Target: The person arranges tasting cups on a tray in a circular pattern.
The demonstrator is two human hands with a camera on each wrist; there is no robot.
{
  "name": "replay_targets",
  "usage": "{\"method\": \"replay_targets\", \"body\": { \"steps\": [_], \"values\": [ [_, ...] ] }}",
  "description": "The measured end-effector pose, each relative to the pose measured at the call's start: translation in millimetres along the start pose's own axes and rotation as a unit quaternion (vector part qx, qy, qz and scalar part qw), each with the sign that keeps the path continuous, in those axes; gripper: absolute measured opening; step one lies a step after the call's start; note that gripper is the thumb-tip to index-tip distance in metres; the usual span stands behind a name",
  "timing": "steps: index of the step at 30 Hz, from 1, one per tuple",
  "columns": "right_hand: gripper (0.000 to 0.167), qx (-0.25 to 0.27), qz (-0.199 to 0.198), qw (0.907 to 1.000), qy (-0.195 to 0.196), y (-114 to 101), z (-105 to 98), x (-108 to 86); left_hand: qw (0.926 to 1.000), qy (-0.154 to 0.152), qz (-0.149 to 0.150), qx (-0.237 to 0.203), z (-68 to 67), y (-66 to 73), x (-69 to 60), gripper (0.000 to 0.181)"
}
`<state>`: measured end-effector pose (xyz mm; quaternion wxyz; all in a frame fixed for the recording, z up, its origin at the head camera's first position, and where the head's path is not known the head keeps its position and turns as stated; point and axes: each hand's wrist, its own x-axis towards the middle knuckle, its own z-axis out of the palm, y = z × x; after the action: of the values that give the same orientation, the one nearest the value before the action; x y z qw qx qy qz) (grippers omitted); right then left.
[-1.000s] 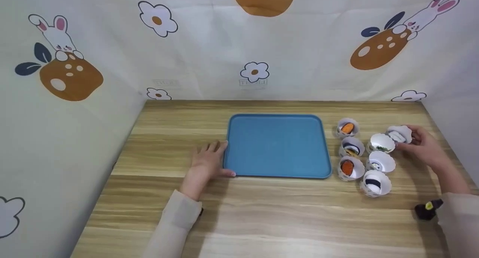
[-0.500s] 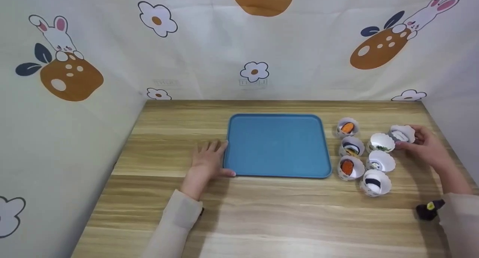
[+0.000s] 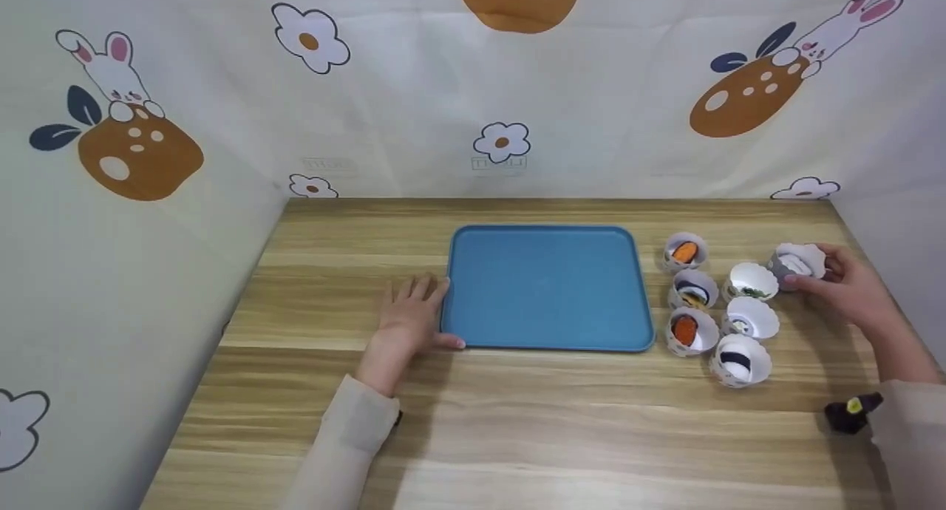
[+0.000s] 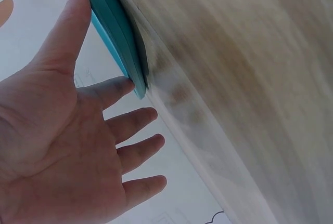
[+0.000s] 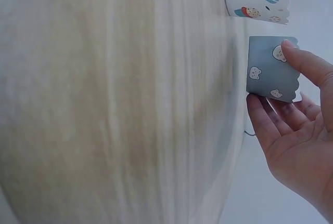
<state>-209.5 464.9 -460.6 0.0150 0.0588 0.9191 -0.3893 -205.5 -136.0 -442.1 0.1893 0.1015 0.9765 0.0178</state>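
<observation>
In the head view my right hand (image 3: pixel 853 288) grips a grey paper baking cup (image 3: pixel 780 279) with a scalloped rim, at the far right of the cup group. Something white lies inside it. The right wrist view shows the thumb on one side of this cup (image 5: pixel 266 73), with its white bear prints, and fingers on the other. Whether its base touches the table I cannot tell. My left hand (image 3: pixel 406 321) rests at the left edge of a blue tray (image 3: pixel 547 288), its fingers spread. Seen from the left wrist, thumb and index fingertip touch the tray's rim (image 4: pixel 122 37).
Several white printed cups stand between tray and right hand. One holds an orange-topped sushi piece (image 3: pixel 685 253), another a red-topped piece (image 3: pixel 684 330), and the nearest a white piece with a black band (image 3: pixel 734 361). A small black object (image 3: pixel 846 415) is beside the right sleeve.
My right hand has shifted the grey cup slightly to the right, opening a small gap from the neighbouring white cup. My left hand and the tray stay put.
</observation>
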Motion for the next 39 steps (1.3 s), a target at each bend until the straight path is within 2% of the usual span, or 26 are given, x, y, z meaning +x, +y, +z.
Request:
{"method": "replay_targets", "body": {
  "steps": [4,11,15,20,30,39],
  "values": [
    [0.078,0.014,-0.011,0.9998,0.007,-1,-1,-0.8,1.0000,0.000,0.000,-0.004,-0.1,-0.5,0.0,0.108],
    [0.055,0.047,-0.034,0.9982,0.018,-3,-3,-2.5,1.0000,-0.004,-0.002,-0.006,0.0,-0.8,0.7,0.108],
    [0.060,0.046,-0.034,0.9982,0.019,-6,-5,-3.0,1.0000,-0.007,-0.004,-0.001,-0.2,-0.3,0.5,0.109],
    [0.077,0.022,-0.019,0.9994,0.016,-11,-6,-3.9,1.0000,-0.006,-0.003,0.002,0.3,-0.9,0.3,0.109],
    [0.084,0.005,-0.009,0.9998,0.020,-25,-9,-8.2,1.0000,-0.005,-0.002,0.002,1.5,-0.2,-0.2,0.108],
    [0.082,-0.011,-0.008,0.9997,0.021,-44,-12,-12.1,1.0000,-0.003,-0.001,-0.008,0.1,-0.2,-0.3,0.108]
  ]
}}
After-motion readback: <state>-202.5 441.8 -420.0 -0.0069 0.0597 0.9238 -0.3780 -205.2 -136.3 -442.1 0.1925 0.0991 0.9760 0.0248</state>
